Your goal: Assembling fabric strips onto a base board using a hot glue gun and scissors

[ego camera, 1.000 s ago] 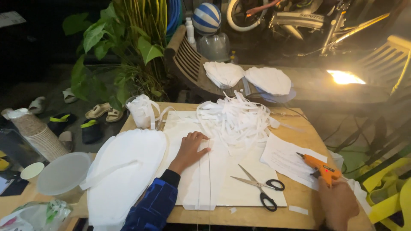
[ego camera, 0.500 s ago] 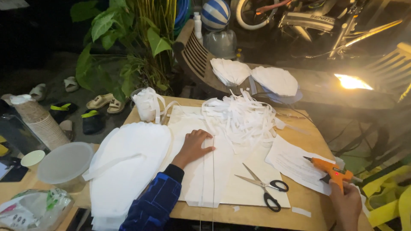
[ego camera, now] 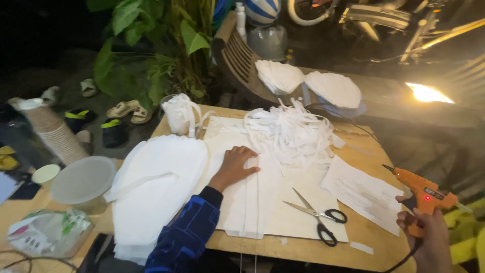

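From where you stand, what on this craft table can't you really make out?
Head view only:
- Right hand: cut off by the bottom edge; its grip on the orange glue gun is partly hidden.
- White sheet under the left hand: the palm covers part of it.
- Printed paper: text too small.
- Strip pile: too tangled to count.
- Background beyond the table: dark.

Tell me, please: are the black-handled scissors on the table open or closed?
Open. The scissors lie flat on the white sheet, their two blades spread apart in a narrow V, untouched by either hand.
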